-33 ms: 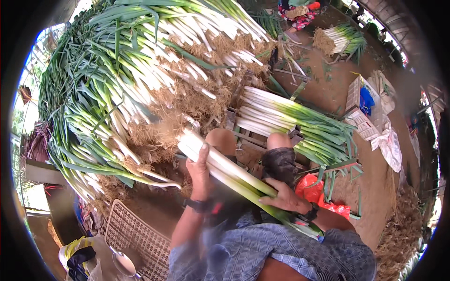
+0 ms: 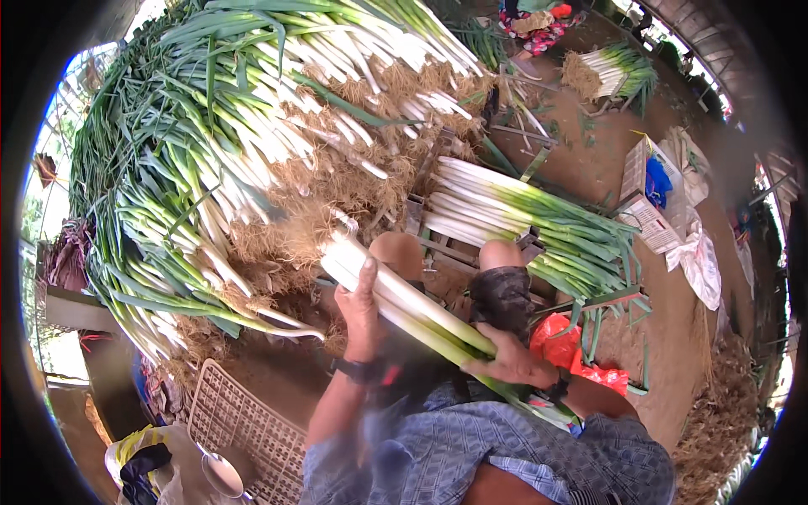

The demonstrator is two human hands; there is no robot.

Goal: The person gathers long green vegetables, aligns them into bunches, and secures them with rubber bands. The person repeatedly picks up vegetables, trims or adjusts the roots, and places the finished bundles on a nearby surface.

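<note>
Above your lap (image 2: 404,374), your bare right hand (image 2: 515,360) curls round the long white-and-green leek bundle (image 2: 427,315); your left hand (image 2: 360,305) presses its thumb there, other fingers hidden. Slackening could scatter stalks by the grey metal rack's (image 2: 530,243) near edge.

Premises present as a covered farm-produce packing shed. Grounds: a large heap of long green onions (image 2: 227,143), roots attached; further onion stalks (image 2: 505,206) laid side by side in a metal rack (image 2: 619,297); bare earth floor (image 2: 682,337); a pierced plastic tray (image 2: 244,429); a white crate (image 2: 652,220); brown fibrous litter (image 2: 715,421); ribbed roof framing (image 2: 711,42); daylight at the edges.
</note>
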